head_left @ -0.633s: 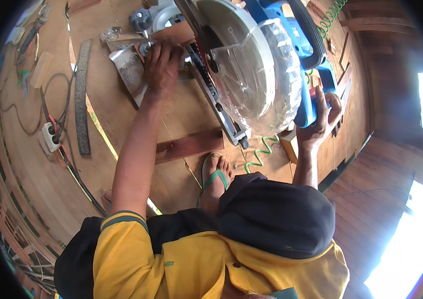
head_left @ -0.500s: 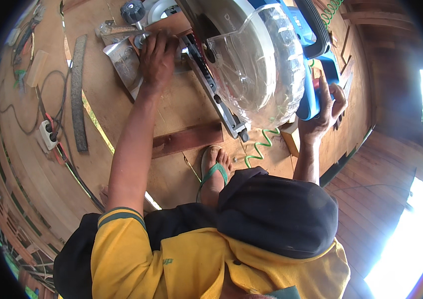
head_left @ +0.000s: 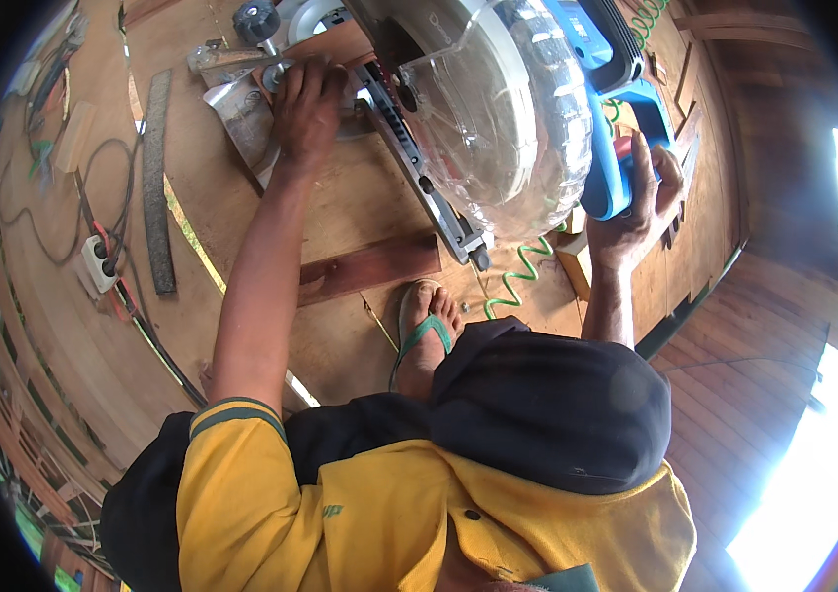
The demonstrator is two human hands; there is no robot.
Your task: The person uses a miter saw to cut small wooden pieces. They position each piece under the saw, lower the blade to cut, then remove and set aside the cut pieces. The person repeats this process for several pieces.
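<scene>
A mitre saw with a clear, ribbed blade guard (head_left: 498,128) and a blue handle (head_left: 608,183) stands in front of me. My right hand (head_left: 636,212) is closed round the lower part of that handle, with the index finger extended along it. Beside the saw's slotted metal arm (head_left: 419,178), my left hand (head_left: 306,113) presses its bent fingers on a reddish-brown wood piece (head_left: 340,45) at the saw's base. A black clamp knob (head_left: 258,20) rises just beyond this hand. The guard and hand hide much of the wood piece and the blade.
A dark reddish board (head_left: 369,271) lies near my sandalled foot (head_left: 424,331). Green coiled hose (head_left: 517,286) runs under the saw. At left are a grey strip (head_left: 157,187), a white power socket (head_left: 98,264) and loose cables (head_left: 133,168). Gaps split the plywood floor (head_left: 212,178).
The saw head and my right hand have shifted slightly away from me and a little left. My left hand stays on the wood piece.
</scene>
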